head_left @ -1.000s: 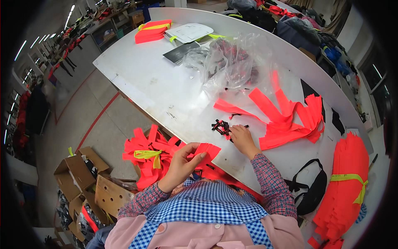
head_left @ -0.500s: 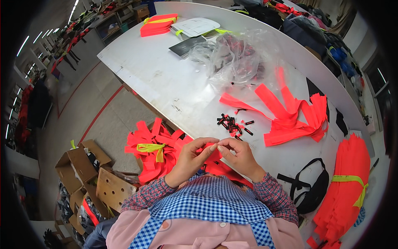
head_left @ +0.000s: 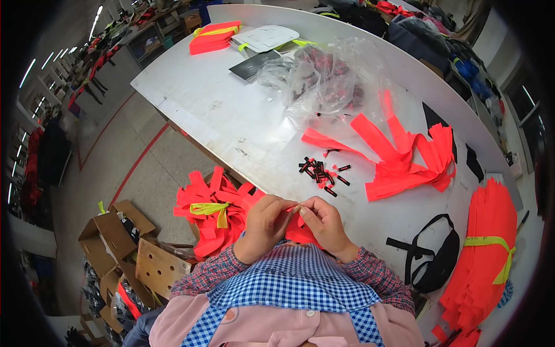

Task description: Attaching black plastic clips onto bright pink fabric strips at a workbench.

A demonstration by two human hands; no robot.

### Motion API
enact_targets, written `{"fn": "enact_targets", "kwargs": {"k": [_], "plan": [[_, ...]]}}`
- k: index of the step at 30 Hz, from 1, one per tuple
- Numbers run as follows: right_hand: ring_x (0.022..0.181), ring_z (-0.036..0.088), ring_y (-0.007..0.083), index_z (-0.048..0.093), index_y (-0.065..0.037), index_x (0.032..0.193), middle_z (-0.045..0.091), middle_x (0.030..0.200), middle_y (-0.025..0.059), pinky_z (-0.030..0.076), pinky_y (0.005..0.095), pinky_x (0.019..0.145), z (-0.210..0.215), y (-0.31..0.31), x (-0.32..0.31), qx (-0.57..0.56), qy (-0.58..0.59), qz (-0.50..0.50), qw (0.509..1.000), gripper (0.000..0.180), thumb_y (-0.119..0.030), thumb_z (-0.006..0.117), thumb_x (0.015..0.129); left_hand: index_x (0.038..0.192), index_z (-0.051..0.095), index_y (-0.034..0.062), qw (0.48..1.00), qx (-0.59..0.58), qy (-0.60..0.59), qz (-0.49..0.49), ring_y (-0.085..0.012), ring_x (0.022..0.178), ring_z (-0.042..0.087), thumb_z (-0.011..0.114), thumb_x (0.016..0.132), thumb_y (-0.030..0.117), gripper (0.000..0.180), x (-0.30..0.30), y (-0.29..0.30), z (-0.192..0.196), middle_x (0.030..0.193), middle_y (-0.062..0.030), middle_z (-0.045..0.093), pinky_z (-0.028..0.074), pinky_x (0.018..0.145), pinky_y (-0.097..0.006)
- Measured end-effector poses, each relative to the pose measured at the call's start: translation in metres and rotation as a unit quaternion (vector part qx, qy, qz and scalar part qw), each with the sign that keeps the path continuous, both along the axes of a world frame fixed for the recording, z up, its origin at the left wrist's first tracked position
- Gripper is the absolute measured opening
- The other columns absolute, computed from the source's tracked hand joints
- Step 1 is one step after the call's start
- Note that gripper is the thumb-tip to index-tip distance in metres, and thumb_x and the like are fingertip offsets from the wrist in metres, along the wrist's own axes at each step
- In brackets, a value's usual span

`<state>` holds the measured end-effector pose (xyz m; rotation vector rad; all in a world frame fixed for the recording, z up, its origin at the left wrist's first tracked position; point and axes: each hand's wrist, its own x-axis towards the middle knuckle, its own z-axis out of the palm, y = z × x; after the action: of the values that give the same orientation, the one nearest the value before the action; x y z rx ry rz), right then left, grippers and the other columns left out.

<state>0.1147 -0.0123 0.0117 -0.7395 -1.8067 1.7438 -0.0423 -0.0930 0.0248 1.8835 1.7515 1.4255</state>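
Note:
At the near edge of the table my left hand and my right hand meet fingertip to fingertip. Both are closed in a pinch on a neon coral fabric strip, which hangs down between them towards my lap. My fingers cover the part where they meet. Just left of my left hand, below table height, sits a bundle of the same coral strips bound with a yellow tie. Beyond my right hand lies a small pile of black tabs with coral bits among them.
Loose coral strips spread over the white table. Behind them lies crumpled clear plastic. On the right are a black strap piece and a large tied coral bundle. Cardboard boxes stand at lower left.
My left hand has turned, showing more of its back, and my right hand has shifted slightly left and lower. The pinched strip stays between them. The whole view has tilted a little.

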Motion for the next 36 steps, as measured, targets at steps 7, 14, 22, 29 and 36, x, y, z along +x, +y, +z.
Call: {"fn": "enact_targets", "kwargs": {"k": [7,14,22,29,36], "plan": [[0.081,0.056,0.0056,0.06,0.002,0.097,0.062,0.089,0.0028,0.046,0.0202,0.074,-0.026,-0.008,-0.007,-0.288,0.185,-0.059,0.938,0.019,-0.013,0.049,0.098,0.099,0.064,0.0016,0.999,-0.006,-0.027,-0.032,-0.0281,0.082,0.062,0.07,0.078,0.0,0.021,0.007,0.004,-0.002,0.089,-0.0137,0.061,0.052,0.07,-0.032],[0.079,0.063,0.017,0.065,-0.001,0.093,0.066,0.087,0.0106,0.05,0.0298,0.071,-0.057,0.064,0.007,0.089,-0.118,-0.114,0.982,0.018,-0.018,0.058,0.093,0.099,0.066,0.0015,0.97,-0.113,-0.21,-0.048,-0.0159,0.086,0.06,0.068,0.084,0.001,0.016,-0.009,0.002,-0.004,0.093,-0.0072,0.062,0.047,0.076,-0.027],[0.087,0.062,0.0343,0.067,-0.003,0.092,0.065,0.09,0.0164,0.05,0.0445,0.078,-0.127,0.151,0.026,0.364,-0.308,-0.172,0.862,0.017,-0.016,0.064,0.082,0.099,0.068,0.0007,0.969,-0.083,-0.231,0.002,-0.0128,0.085,0.06,0.069,0.083,0.001,0.016,-0.012,0.001,0.007,0.091,-0.0061,0.063,0.048,0.075,-0.024],[0.077,0.063,0.0219,0.064,-0.001,0.091,0.066,0.087,0.0105,0.05,0.0332,0.069,-0.124,0.147,0.029,0.198,-0.18,-0.232,0.935,0.015,-0.015,0.064,0.086,0.101,0.069,0.001,0.97,-0.064,-0.232,0.018,-0.0134,0.087,0.06,0.067,0.084,-0.002,0.018,-0.016,0.005,0.008,0.094,-0.0063,0.063,0.049,0.076,-0.024],[0.072,0.057,0.0076,0.061,-0.002,0.105,0.062,0.087,0.0017,0.048,0.022,0.067,0.016,0.035,0.014,-0.066,0.116,-0.088,0.987,0.015,-0.01,0.061,0.092,0.105,0.068,0.0014,0.97,-0.048,-0.237,-0.03,-0.0156,0.088,0.062,0.064,0.084,-0.006,0.023,-0.008,0.012,0.01,0.095,-0.0078,0.063,0.049,0.076,-0.025]]}}
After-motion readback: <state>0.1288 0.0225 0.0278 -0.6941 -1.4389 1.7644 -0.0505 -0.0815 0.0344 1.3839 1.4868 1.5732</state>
